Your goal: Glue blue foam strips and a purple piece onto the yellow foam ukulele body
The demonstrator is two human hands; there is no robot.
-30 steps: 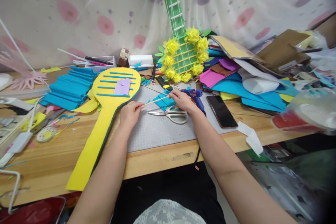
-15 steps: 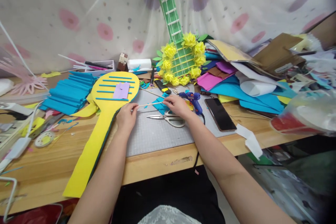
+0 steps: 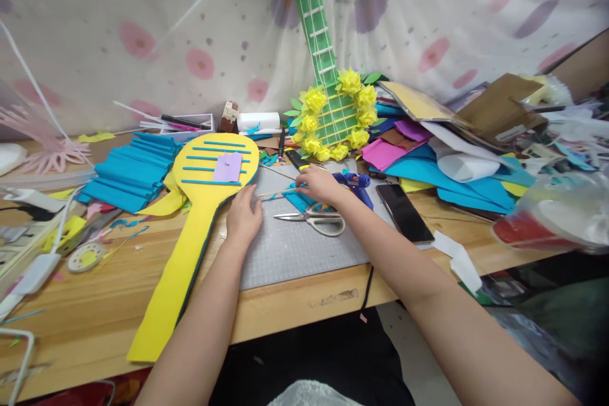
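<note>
Between my hands runs a thin pale stick point(image 3: 278, 193), level just above the grey cutting mat point(image 3: 285, 254). My right hand point(image 3: 320, 186) pinches its right end. At its left end is my left hand point(image 3: 244, 219), with thumb and fingers apart; whether a fingertip touches the stick I cannot tell. Silver scissors point(image 3: 309, 218) with pale handles lie under my right wrist, beside blue paper scraps point(image 3: 301, 201). Left of my left hand lies a yellow guitar-shaped cutout point(image 3: 200, 235) with blue strips and a purple paper piece point(image 3: 228, 167) on its round end.
A blue glue gun point(image 3: 354, 184) and a black phone point(image 3: 404, 212) lie to the right. Behind stands a green paper guitar point(image 3: 328, 70) with yellow flowers. Blue crepe paper point(image 3: 128, 171) lies left, coloured sheets point(image 3: 428, 165) right, near a plastic-covered red cup point(image 3: 528, 228).
My left hand has loosened from its pinch on the stick, its fingers now apart. My right hand still holds the other end. The whole view has shifted slightly.
</note>
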